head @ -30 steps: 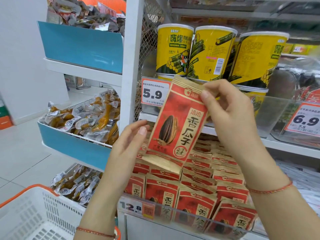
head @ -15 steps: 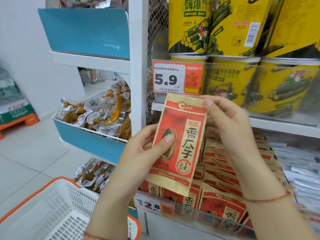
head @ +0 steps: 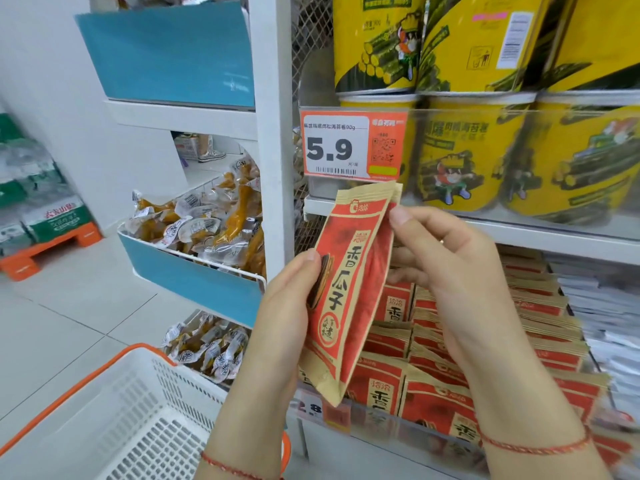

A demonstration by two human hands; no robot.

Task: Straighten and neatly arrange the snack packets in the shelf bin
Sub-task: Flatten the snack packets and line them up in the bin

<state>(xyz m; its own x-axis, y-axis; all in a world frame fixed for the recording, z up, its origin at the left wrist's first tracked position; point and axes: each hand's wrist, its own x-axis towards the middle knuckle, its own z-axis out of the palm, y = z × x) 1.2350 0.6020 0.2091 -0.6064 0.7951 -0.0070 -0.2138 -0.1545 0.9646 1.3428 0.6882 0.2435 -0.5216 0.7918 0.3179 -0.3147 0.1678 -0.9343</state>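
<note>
Two hands on one red seed packet [head: 349, 289], held upright in front of the shelf bin [head: 485, 431]: left hand [head: 287, 306] pinching its left edge, right hand [head: 446, 275] gripping the right. Best flattened and squared before slotting into the rows of packets [head: 460, 341]. Since half a second ago it is turned more edge-on; view closer.

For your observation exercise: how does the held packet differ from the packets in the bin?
The held packet is lifted, tilted and pinched between the left hand and right hand; the bin packets sit untouched in overlapping rows. Its whole front shows; theirs are mostly covered. Both share the red-and-tan design.
</note>
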